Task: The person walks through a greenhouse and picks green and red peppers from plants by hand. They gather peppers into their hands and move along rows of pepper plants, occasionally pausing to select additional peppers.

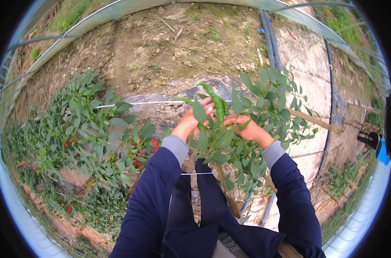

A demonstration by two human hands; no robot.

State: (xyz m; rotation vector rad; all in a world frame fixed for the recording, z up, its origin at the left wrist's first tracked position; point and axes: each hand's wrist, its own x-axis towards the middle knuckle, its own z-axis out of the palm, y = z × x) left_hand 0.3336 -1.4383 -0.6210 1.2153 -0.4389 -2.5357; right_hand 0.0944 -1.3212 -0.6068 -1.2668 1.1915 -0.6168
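Note:
Long wrinkled green chili peppers (216, 104) point upward among the leaves of a pepper plant (221, 142) in front of me. My left hand (195, 117) is just left of the peppers, its fingers curled and partly covered by a leaf (199, 111). Whether it grips anything is hidden. On the other side, my right hand (245, 128) has its fingers closed on the plant at the lower end of the peppers; leaves cover part of the fingertips. Another thin green pepper (183, 100) shows beyond my left hand.
White support strings (150, 103) cross the row, one near my legs (197, 174). Bushy plants with red peppers (154, 145) stand left. Wooden stakes (315, 121) and dark pipes (270, 38) lie to the right, by a pale ground strip (306, 80). Plastic sheeting (215, 2) edges the bare soil.

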